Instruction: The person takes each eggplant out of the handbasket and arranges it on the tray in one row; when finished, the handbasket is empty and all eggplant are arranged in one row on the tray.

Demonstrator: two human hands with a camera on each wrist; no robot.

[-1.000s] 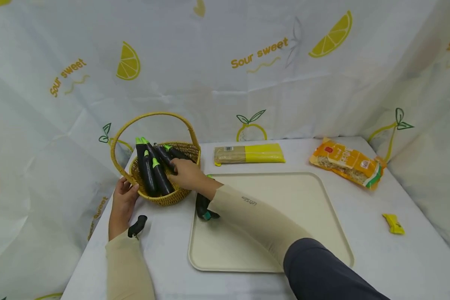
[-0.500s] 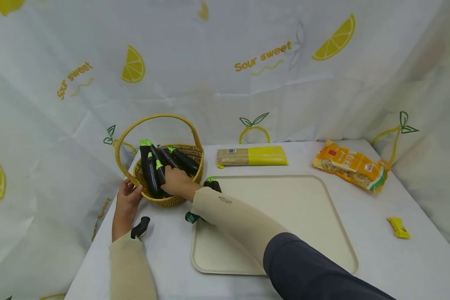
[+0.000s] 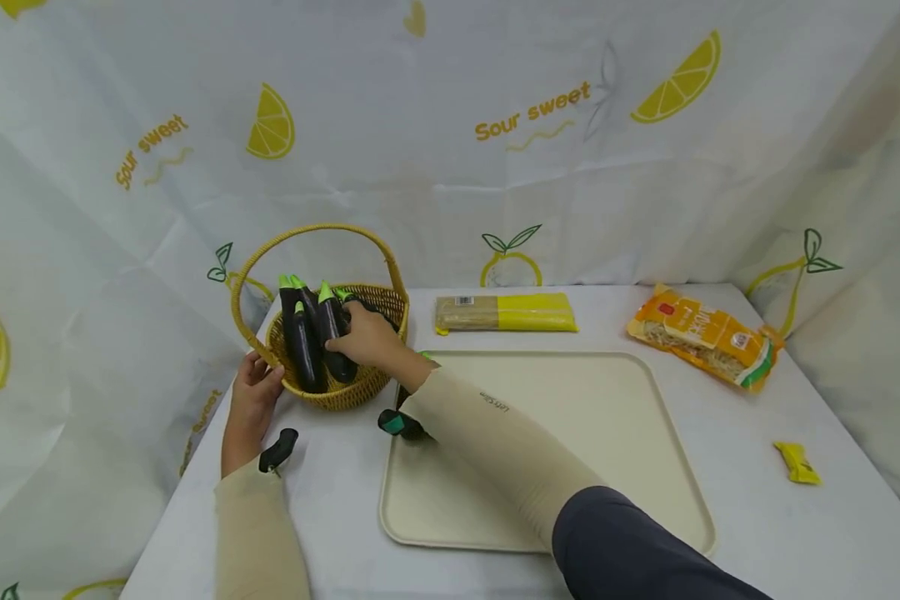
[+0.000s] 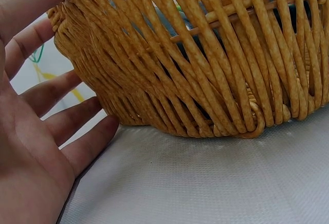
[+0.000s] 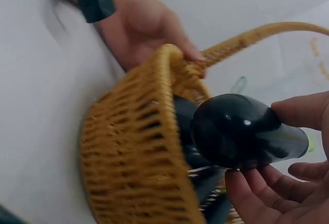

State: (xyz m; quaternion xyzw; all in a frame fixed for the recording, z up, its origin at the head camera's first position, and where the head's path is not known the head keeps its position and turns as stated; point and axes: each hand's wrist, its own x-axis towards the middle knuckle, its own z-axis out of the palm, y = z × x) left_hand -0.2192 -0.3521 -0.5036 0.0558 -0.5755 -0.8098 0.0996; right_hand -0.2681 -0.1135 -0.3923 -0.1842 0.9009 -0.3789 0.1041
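Note:
A wicker basket (image 3: 337, 398) with a tall handle stands at the back left and holds several dark eggplants (image 3: 305, 357) with green caps. My right hand (image 3: 372, 335) grips one eggplant (image 3: 333, 321) over the basket, thumb on one side and fingers on the other. The right wrist view shows that eggplant's rounded end (image 5: 231, 131) above the rim. My left hand (image 3: 257, 390) holds the basket's left side; in the left wrist view its fingertips lie against the woven wall (image 4: 195, 70). Beneath my right forearm, mostly hidden, eggplants (image 3: 401, 424) lie at the tray's left edge.
The beige tray (image 3: 562, 467) lies in the middle of the white table. Behind it is a yellow noodle packet (image 3: 506, 313). An orange food bag (image 3: 708, 337) lies at the back right, and a small yellow wrapped piece (image 3: 797, 463) at the right.
My right hand reached down among the eggplants, took hold of one and raised it slightly within the basket. My left hand stays at the basket's side.

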